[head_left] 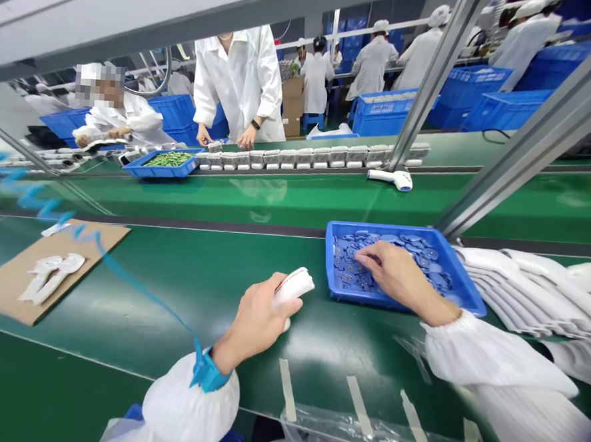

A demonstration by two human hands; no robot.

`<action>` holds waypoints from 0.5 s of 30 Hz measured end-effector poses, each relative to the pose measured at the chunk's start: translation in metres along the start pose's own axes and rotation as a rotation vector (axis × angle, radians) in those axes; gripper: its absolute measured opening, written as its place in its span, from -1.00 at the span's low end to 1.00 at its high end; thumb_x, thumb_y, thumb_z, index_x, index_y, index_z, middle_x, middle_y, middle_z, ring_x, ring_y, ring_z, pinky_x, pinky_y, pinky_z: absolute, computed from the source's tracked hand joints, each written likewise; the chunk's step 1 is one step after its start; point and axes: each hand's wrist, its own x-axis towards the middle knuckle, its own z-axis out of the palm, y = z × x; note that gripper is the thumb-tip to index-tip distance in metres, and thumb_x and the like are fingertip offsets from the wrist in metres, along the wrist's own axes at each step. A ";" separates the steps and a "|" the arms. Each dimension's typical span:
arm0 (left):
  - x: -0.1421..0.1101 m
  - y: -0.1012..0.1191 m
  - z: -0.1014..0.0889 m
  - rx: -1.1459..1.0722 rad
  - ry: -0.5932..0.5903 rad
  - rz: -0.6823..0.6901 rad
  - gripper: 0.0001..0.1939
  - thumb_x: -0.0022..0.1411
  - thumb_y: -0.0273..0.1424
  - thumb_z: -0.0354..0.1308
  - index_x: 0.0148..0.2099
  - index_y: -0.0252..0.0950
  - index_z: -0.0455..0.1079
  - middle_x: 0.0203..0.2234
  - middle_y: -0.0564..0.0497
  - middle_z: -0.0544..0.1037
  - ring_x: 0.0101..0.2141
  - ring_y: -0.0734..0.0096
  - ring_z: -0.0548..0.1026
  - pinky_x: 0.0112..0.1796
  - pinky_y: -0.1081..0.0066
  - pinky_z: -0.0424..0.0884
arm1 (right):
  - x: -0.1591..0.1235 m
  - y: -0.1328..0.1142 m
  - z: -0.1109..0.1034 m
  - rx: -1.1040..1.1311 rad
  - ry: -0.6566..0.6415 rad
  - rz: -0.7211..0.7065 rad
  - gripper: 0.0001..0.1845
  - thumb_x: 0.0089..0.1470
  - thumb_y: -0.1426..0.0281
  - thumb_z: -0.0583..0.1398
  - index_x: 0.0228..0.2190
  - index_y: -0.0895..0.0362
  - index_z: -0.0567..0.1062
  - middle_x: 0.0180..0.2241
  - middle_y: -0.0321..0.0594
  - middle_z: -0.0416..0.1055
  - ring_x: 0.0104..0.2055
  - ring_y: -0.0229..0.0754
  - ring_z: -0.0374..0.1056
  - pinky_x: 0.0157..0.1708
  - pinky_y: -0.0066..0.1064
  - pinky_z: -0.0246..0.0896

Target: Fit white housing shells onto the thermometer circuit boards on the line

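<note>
Our left hand (257, 319) was curled shut around a white plastic casing (294, 287) (its underside hidden by our fingers). Our right hand (397, 274) lay half open on small blue parts (423, 259) in a blue tray (329, 263); we couldn't tell whether it had hold of one. Stacked white casings (526, 295) lay just beside the tray on the green conveyor bench (195, 295).

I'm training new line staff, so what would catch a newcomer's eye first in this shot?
First comes the bright blue tray of small blue parts on the green conveyor belt, with the right hand resting on them. The left hand grips a white plastic housing, and a blue coiled cord runs from its wrist strap. Beyond, a row of white units lines the far belt, near co-workers in white coats.
</note>
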 end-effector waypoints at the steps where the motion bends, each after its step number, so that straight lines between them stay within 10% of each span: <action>1: 0.000 -0.001 0.001 -0.119 -0.006 -0.008 -0.78 0.38 -0.21 0.15 -0.10 -0.26 0.41 -0.31 0.00 0.56 -0.32 0.29 0.47 -0.30 0.35 0.27 | 0.000 -0.001 0.001 0.003 0.004 -0.007 -0.70 0.35 0.38 0.11 -0.16 0.14 0.66 -0.11 -0.06 0.62 -0.04 0.01 0.51 0.00 -0.25 0.31; 8: -0.002 -0.003 0.029 -0.494 -0.076 -0.055 -0.60 0.40 -0.04 0.13 -0.11 -0.32 0.44 -0.34 -0.04 0.57 -0.34 0.33 0.49 -0.30 0.38 0.32 | 0.020 -0.012 0.018 0.022 -0.071 0.006 -0.86 0.00 0.54 0.37 -0.31 0.19 0.67 -0.37 -0.10 0.63 -0.26 -0.01 0.55 -0.24 -0.34 0.34; 15: -0.004 0.006 0.043 -0.675 -0.071 -0.086 -0.56 0.38 -0.03 0.17 -0.02 -0.34 0.44 -0.34 -0.05 0.57 -0.38 0.41 0.45 -0.33 0.43 0.32 | -0.024 -0.038 -0.007 0.251 0.130 -0.004 -0.74 0.28 0.32 0.19 -0.14 0.06 0.69 -0.17 -0.22 0.65 -0.17 -0.10 0.57 -0.13 -0.33 0.42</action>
